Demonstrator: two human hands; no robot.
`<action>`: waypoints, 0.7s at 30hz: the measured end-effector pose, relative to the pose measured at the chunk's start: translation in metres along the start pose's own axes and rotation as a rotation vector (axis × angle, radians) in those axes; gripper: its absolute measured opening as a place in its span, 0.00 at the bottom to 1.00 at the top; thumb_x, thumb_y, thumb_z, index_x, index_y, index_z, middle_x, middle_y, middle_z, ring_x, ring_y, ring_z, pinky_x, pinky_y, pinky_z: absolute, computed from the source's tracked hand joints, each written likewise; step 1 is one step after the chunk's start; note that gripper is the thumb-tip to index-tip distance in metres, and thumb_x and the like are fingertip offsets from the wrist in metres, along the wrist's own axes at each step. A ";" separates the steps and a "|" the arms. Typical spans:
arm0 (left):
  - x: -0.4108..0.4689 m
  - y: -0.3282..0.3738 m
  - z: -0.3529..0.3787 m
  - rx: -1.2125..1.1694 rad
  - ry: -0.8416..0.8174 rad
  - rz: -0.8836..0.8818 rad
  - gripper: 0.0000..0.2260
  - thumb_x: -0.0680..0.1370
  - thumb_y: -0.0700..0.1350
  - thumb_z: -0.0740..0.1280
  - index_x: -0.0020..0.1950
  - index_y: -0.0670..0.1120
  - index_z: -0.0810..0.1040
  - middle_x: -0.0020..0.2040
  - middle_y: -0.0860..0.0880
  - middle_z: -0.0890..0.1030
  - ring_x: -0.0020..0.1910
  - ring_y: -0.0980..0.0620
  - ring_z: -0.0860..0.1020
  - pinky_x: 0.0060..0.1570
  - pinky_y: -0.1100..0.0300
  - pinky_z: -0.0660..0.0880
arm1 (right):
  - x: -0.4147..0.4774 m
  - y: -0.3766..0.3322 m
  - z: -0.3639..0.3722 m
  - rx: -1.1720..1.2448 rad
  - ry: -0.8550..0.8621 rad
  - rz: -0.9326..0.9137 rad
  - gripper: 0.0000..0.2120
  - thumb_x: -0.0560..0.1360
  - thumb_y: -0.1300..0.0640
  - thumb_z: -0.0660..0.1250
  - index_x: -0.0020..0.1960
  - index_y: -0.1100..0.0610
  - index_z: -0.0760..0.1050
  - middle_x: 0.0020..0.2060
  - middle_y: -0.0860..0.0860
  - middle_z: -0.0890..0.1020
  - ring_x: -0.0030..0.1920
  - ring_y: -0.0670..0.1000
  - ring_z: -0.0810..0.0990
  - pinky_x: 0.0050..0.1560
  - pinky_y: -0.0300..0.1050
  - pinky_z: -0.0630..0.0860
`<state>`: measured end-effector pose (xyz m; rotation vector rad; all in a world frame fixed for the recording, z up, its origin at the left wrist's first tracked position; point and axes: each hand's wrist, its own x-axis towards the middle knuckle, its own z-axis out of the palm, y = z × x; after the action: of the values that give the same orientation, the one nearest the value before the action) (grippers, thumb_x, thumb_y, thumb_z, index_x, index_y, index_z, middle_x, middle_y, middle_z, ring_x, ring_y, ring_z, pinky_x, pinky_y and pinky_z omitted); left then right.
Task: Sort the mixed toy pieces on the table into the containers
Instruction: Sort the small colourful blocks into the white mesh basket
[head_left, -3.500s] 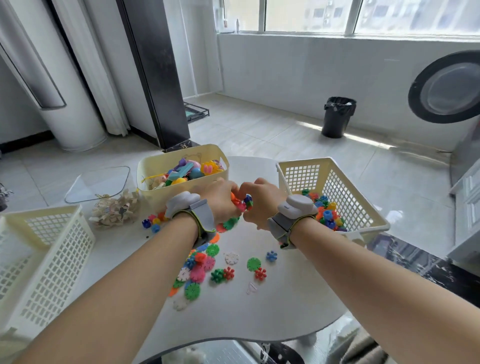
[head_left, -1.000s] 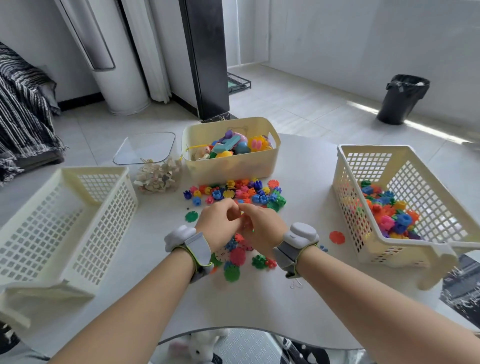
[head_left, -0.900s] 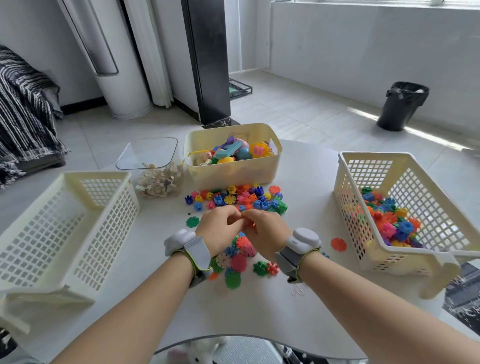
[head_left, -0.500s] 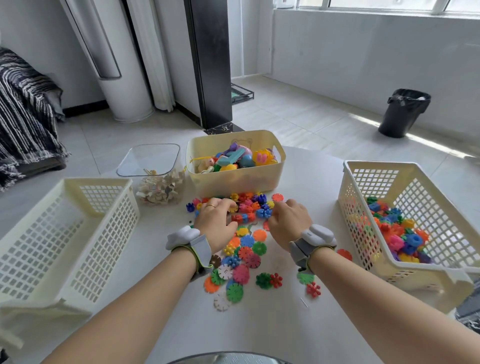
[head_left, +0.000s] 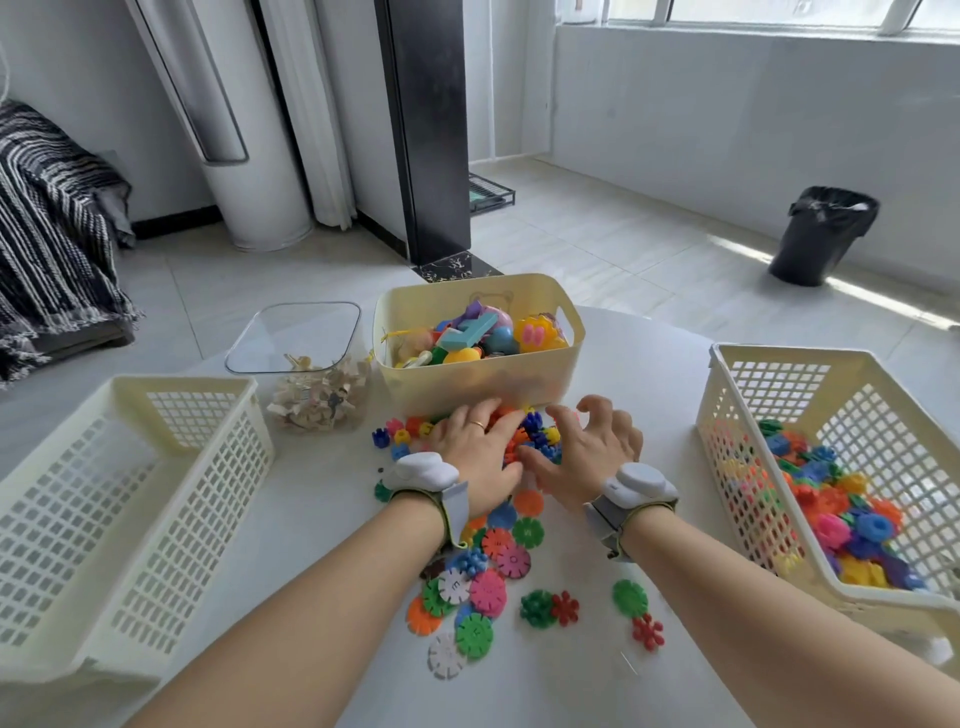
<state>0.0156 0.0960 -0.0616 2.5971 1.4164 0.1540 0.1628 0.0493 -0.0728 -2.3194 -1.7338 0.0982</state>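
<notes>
A heap of small chunky coloured toy pieces (head_left: 537, 434) lies on the white table (head_left: 322, 525) just in front of the solid yellow bin (head_left: 470, 392). My left hand (head_left: 475, 449) rests on the heap's left side with its fingers laid over the pieces. My right hand (head_left: 589, 449) is on the heap's right side, fingers spread and bent over it. Whether either hand holds a piece is hidden under the palms. Flat flower-shaped discs (head_left: 488, 587) lie scattered nearer to me. The right lattice basket (head_left: 727, 415) holds several chunky pieces (head_left: 852, 525).
A lattice basket (head_left: 208, 467) with nothing inside stands at the left. A clear tub (head_left: 296, 332) with pale wooden pieces (head_left: 317, 402) sits beside the yellow bin, which holds mixed larger toys. A black waste bin (head_left: 821, 234) stands on the floor beyond.
Both hands parted from each other over the flat discs and reached forward to the chunky heap by the yellow bin, where they now spread over it.
</notes>
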 end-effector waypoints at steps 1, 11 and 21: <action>0.002 -0.001 0.001 0.006 -0.025 0.013 0.28 0.76 0.56 0.59 0.75 0.59 0.53 0.77 0.53 0.52 0.74 0.48 0.53 0.71 0.49 0.55 | 0.003 0.001 0.001 -0.006 -0.021 -0.007 0.27 0.71 0.31 0.56 0.66 0.40 0.62 0.62 0.50 0.62 0.62 0.56 0.62 0.63 0.49 0.58; 0.003 -0.004 0.010 -0.004 0.013 0.029 0.26 0.76 0.51 0.62 0.73 0.54 0.59 0.70 0.50 0.64 0.69 0.46 0.60 0.67 0.50 0.63 | 0.004 -0.004 0.006 -0.046 -0.061 -0.157 0.26 0.75 0.35 0.56 0.64 0.52 0.67 0.59 0.54 0.70 0.58 0.57 0.69 0.57 0.47 0.69; 0.001 0.001 0.008 -0.040 0.029 0.035 0.19 0.75 0.46 0.63 0.66 0.47 0.69 0.65 0.46 0.66 0.65 0.44 0.62 0.65 0.51 0.66 | 0.009 -0.004 -0.007 -0.036 -0.173 -0.224 0.24 0.75 0.41 0.61 0.59 0.58 0.65 0.54 0.56 0.69 0.47 0.58 0.76 0.41 0.47 0.73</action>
<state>0.0180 0.0954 -0.0689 2.5989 1.3629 0.2235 0.1631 0.0576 -0.0642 -2.1789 -2.0831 0.2344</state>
